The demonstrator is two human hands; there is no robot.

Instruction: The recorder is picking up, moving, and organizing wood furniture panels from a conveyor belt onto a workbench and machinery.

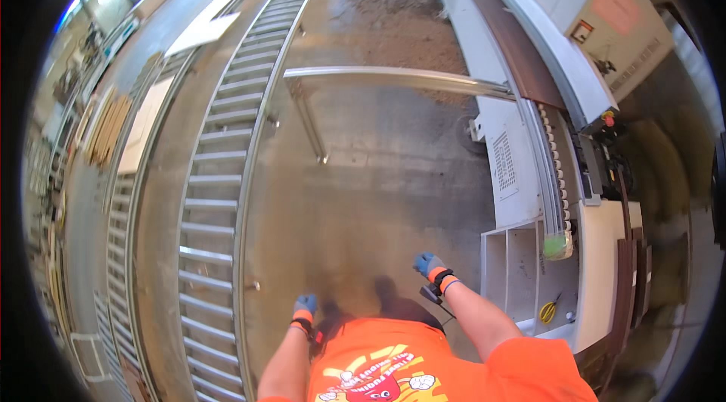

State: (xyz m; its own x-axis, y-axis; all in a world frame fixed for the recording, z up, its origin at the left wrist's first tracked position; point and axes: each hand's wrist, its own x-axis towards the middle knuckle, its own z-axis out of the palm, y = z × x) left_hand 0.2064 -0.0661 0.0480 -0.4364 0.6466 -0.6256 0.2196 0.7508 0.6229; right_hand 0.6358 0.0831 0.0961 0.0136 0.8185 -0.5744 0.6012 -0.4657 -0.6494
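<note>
My left hand [305,302], in a blue-grey glove, hangs over the floor in front of my body, its fingers curled in and nothing showing in them. To the right and a little farther out, my right hand [429,263] wears the same kind of glove. Its fingers are also curled, with no object visible. Orange and black bands circle both wrists, and a small black device [431,294] is beside the right wrist. Neither hand touches anything. Closest to the left hand is the roller conveyor [208,204]; nearest the right is a white open-shelved cabinet [495,258].
A metal frame bar [393,78] spans ahead, joining a long machine [505,156] with a dark brown panel [518,46] on its right. Yellow-handled scissors [547,313] lie in the cabinet. Left, a second conveyor [121,228] carries pale boards [147,118]. Sawdust [408,31] covers the floor farther ahead.
</note>
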